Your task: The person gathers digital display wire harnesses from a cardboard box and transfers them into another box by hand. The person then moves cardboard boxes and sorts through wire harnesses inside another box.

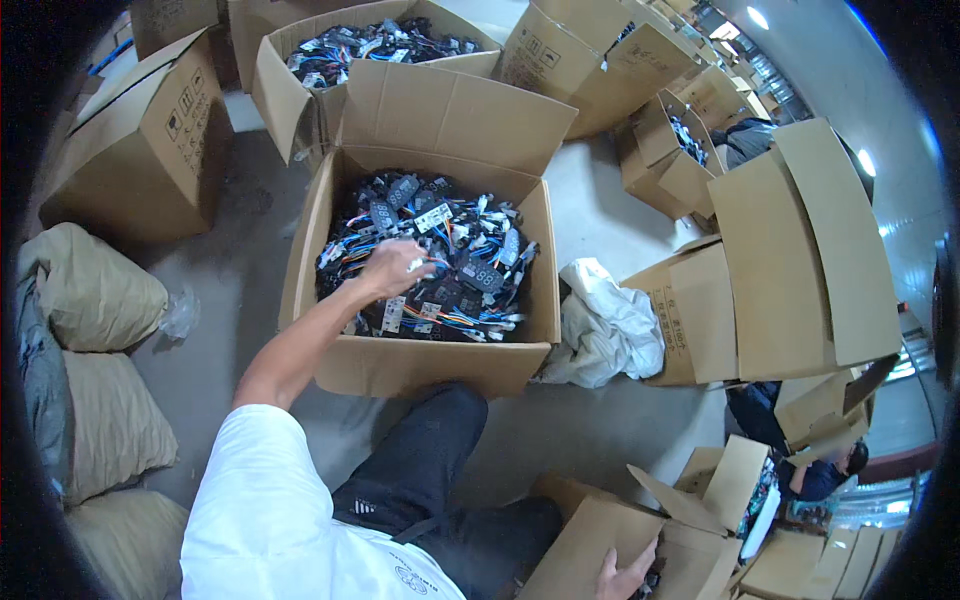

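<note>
My left hand (398, 268) reaches into a large open cardboard box (430, 368) in front of me. Its fingers are closed on some wires (438, 262) at the top of the heap. The heap is of small dark electronic display modules (482, 274) with blue, orange and white leads and white connectors. At the lower right my right hand (628, 578) lies against the wall of a smaller open cardboard box (590, 545), thumb and fingers apart. Dark parts show beside that hand, but most of the box's contents are hidden.
Another open box (280, 85) of similar modules stands behind. A white plastic sack (605, 325) lies right of the large box, next to a tall open carton (770, 270). Stuffed beige sacks (115, 410) line the left. A person in dark clothing (822, 475) is at the far right.
</note>
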The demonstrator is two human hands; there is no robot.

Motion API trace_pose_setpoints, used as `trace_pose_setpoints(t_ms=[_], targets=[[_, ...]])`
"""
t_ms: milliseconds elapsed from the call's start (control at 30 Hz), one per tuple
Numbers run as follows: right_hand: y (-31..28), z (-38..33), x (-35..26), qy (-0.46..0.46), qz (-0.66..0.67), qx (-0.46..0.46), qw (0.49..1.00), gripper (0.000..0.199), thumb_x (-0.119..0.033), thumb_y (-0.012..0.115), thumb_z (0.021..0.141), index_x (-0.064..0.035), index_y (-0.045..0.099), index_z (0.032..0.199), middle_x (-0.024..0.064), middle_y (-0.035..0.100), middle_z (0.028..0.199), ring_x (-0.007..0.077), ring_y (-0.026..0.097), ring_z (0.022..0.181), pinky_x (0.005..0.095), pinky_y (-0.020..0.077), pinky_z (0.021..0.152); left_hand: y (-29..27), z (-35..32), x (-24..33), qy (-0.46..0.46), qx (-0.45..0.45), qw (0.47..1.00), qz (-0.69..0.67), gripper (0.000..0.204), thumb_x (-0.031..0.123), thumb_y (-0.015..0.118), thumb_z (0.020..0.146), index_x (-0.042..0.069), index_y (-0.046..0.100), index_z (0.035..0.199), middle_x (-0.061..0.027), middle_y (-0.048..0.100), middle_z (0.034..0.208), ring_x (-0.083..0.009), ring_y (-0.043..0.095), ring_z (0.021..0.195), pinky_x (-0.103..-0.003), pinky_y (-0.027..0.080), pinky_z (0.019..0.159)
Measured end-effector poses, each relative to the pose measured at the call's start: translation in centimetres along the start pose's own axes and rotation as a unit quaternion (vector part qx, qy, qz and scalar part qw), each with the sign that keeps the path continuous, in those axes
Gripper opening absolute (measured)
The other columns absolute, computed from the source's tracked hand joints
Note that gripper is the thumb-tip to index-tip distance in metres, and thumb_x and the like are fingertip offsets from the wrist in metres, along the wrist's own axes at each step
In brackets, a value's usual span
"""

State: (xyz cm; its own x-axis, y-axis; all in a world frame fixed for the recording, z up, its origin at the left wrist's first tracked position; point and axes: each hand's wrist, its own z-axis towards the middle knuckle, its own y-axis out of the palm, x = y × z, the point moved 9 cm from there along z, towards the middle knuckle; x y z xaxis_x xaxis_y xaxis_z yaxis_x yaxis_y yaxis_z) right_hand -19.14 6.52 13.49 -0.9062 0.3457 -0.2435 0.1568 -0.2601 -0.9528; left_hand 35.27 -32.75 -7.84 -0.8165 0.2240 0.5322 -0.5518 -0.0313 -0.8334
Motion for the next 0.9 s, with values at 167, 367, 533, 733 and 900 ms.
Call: trace_pose_setpoints(t_ms=[167, 367, 533, 733, 900], targets=[[-0.3, -0.3, -0.9, 0.016, -0.01, -0.045, 0.999, 0.081, -0.016, 0.074, 0.087, 0.0043, 0.028, 0.15, 0.0317, 0.039, 0.147, 0.0444, 0.042, 0.133, 0.0458, 0.0373, 0.11, -12.2, -7.2, -6.5, -0.2, 0.323, 0.91, 0.165, 0.073, 0.032, 0.076, 0.08, 0.005, 0.044, 0.139, -0.0187, 0.056, 0.122, -0.0367, 0.05, 0.121, -0.05, 0.038, 0.102], [-0.4, -0.6, -0.9, 0.026, -0.025, -0.044, 0.998, 0.08, -0.019, 0.074, 0.088, 0.0058, 0.029, 0.149, 0.0316, 0.04, 0.146, 0.0446, 0.043, 0.133, 0.0454, 0.038, 0.109, -6.9, -13.1, -18.2, -0.445, 0.108, 0.889, 0.03, 0.046, 0.019, 0.054, 0.091, 0.0, 0.043, 0.131, -0.0298, 0.066, 0.11, -0.047, 0.064, 0.104, -0.055, 0.05, 0.089], [-1.5, -0.7, -1.8, -0.009, -0.009, -0.033, 0.999, 0.078, -0.021, 0.072, 0.089, 0.0061, 0.03, 0.149, 0.0307, 0.041, 0.145, 0.0428, 0.044, 0.132, 0.0444, 0.0387, 0.108, -6.0, -13.6, -18.8, -0.462, 0.096, 0.881, -0.034, 0.037, 0.026, 0.06, 0.087, 0.0, 0.063, 0.111, -0.028, 0.065, 0.115, -0.0433, 0.062, 0.111, -0.051, 0.05, 0.094], [-1.4, -1.1, -2.1, -0.012, 0.021, -0.04, 0.999, 0.075, -0.02, 0.071, 0.089, 0.005, 0.033, 0.148, 0.0297, 0.042, 0.145, 0.043, 0.044, 0.132, 0.0439, 0.0395, 0.107, -5.5, -17.5, -18.0, -0.472, 0.117, 0.874, -0.01, 0.033, 0.025, 0.062, 0.087, 0.0, 0.065, 0.108, -0.0268, 0.066, 0.114, -0.0407, 0.063, 0.109, -0.049, 0.051, 0.094], [-2.2, -1.6, -1.5, 0.01, 0.028, -0.027, 0.999, 0.072, -0.019, 0.071, 0.089, 0.004, 0.034, 0.148, 0.0291, 0.043, 0.145, 0.0424, 0.045, 0.131, 0.0436, 0.0399, 0.107, -3.9, -20.6, -13.0, -0.514, 0.143, 0.846, -0.004, 0.03, 0.027, 0.061, 0.088, 0.002, 0.065, 0.105, -0.0251, 0.068, 0.106, -0.0422, 0.066, 0.102, -0.051, 0.052, 0.09]])
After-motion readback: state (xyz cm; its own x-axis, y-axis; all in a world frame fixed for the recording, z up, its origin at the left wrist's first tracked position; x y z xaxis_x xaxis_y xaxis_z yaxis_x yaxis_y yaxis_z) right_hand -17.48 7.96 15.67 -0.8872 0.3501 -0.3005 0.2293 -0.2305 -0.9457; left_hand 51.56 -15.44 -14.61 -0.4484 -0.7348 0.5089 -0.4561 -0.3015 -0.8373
